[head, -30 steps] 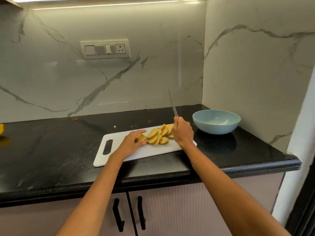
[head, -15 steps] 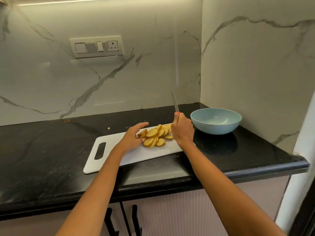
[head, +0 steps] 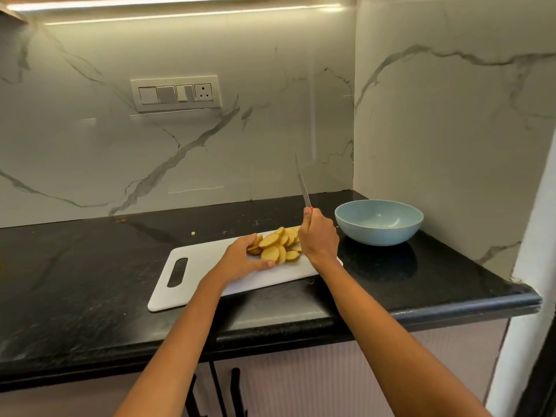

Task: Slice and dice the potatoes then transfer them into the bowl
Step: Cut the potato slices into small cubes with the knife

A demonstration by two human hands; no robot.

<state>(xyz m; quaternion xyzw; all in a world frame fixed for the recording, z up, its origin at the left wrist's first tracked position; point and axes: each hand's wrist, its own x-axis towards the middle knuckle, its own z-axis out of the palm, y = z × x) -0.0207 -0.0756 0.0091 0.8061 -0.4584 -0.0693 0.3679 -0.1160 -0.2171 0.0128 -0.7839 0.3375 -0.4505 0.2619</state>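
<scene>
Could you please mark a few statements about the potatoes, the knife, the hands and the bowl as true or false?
1. The potato slices lie on the white cutting board. True.
2. The blue bowl already holds potato pieces. False: it looks empty.
3. The right hand grips a knife with its blade pointing up. True.
4. The left hand rests on the bowl's rim. False: it is at the slices on the board.
5. The bowl stands on the board. False: it stands on the black counter.

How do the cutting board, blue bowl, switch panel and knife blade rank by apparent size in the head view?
1. cutting board
2. blue bowl and switch panel: look alike, and the panel lies farther off, so unranked
3. knife blade
</scene>
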